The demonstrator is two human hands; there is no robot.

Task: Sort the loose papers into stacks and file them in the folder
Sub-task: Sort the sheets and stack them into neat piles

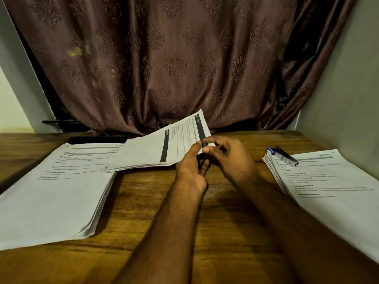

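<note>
A thin bundle of printed sheets (155,148) with black header bars is raised at its right end above the wooden table (164,212). My left hand (191,171) grips the bundle's near right edge, thumb on top. My right hand (227,156) pinches a small dark clip-like thing at the bundle's right corner; what it is I cannot tell. The bundle's left end rests on a thick stack of papers (55,193) at the left. A second stack (328,187) lies at the right.
A stapler (284,156) with a blue end lies on the right stack's top left corner. A dark flat object (96,139) sits behind the left stack. A brown patterned curtain (174,64) hangs right behind the table's far edge, and a wall stands at the right.
</note>
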